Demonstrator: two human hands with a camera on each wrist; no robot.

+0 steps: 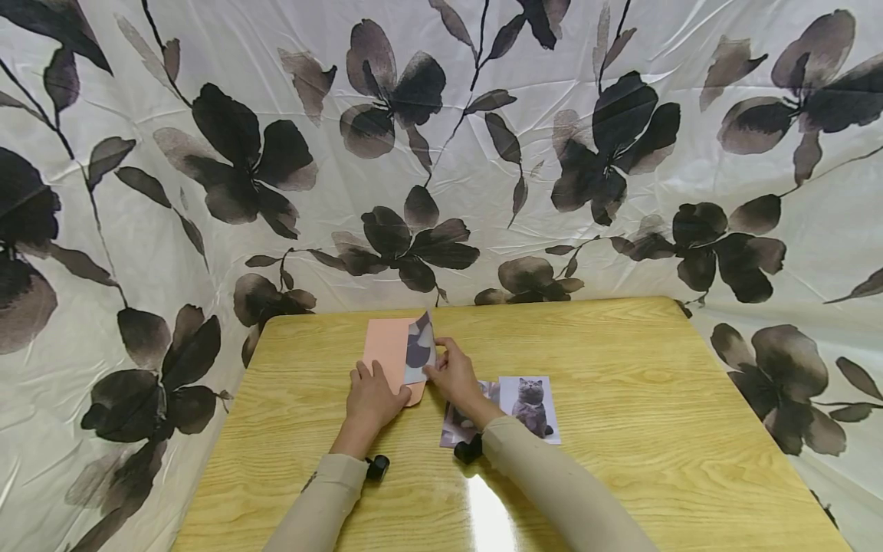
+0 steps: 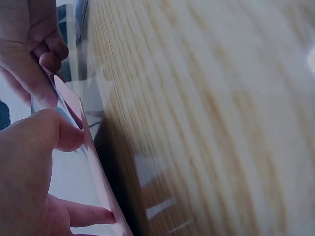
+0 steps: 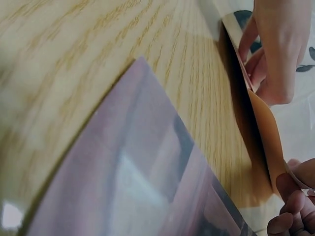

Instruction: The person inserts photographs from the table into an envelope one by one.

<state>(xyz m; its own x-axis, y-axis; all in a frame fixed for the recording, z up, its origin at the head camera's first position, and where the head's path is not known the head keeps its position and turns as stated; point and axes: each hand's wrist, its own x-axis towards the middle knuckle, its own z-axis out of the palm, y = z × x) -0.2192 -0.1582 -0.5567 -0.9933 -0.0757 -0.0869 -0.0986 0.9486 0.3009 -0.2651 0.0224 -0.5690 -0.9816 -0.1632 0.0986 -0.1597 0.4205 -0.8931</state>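
A pink envelope (image 1: 386, 345) lies on the table with its flap towards the right. Partly over its right side is a picture card (image 1: 418, 351) with dark grey-blue shapes, its top corner curling up. My right hand (image 1: 455, 376) pinches this card by its right edge. My left hand (image 1: 372, 396) rests on the lower part of the envelope, fingers spread and thumb near the flap. In the left wrist view, thumb and fingertip of the left hand (image 2: 29, 152) touch the envelope's edge (image 2: 98, 172). The right wrist view shows the right hand's fingers (image 3: 290, 204) beside the flap (image 3: 268, 132).
Right of the envelope lie a cat picture card (image 1: 531, 406) and another card (image 1: 455, 429), partly hidden under my right forearm. The wooden table (image 1: 621, 345) stands against a white cloth (image 1: 510, 207) printed with dark flowers. Light glares near the table's front.
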